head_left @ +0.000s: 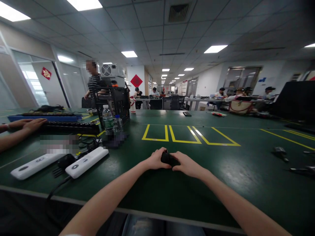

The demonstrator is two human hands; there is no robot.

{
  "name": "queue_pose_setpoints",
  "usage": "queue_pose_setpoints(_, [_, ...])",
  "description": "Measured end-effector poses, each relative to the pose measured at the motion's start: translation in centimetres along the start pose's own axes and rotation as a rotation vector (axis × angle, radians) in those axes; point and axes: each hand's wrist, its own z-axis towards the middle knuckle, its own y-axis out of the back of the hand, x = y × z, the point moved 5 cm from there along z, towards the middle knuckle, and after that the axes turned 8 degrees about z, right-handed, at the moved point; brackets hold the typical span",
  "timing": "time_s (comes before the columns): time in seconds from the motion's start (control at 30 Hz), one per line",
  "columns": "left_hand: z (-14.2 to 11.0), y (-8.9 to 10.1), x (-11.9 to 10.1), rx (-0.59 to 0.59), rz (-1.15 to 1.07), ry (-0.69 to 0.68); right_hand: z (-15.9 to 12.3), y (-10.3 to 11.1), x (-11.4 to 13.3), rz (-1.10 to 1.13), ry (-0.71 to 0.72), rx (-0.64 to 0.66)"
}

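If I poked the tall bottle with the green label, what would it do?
The bottle might tip over, because it stands upright and is tall and narrow. Once down, it could roll, since it looks round. It looks like clear plastic, so it would probably squash a little if squeezed.

2 bare hands (155, 159) (186, 164), blue jeans (140, 226) and apparently a white sleeve (72, 234) show.

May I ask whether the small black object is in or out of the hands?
In: the left hand and right hand hold the black object between them.
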Motion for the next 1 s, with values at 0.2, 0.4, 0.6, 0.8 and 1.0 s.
queue_pose_setpoints(0.2, [-7.1, 2.9, 1.3, -0.008, -0.022, 0.037, 1.6, -5.3, 5.4, 0.507, 0.042, 0.112])
queue_pose_setpoints(0.4, [-17.3, 7.8, 5.9, -0.121, 0.0, 0.295, 5.7, -16.1, 10.7, 0.672, 0.095, 0.118])
queue_pose_setpoints(0.6, [-24.4, 11.3, 8.9, -0.214, 0.014, 0.42, 7.4, -22.6, 16.1, 0.623, 0.149, 0.195])
queue_pose_setpoints(0.8, [-24.7, 11.6, 8.5, -0.237, 0.0, 0.455, 8.1, -23.1, 16.4, 0.579, 0.044, 0.219])
queue_pose_setpoints(1.0, [-19.6, 9.5, 7.0, -0.216, -0.001, 0.342, 7.9, -19.0, 12.5, 0.7, -0.032, 0.196])
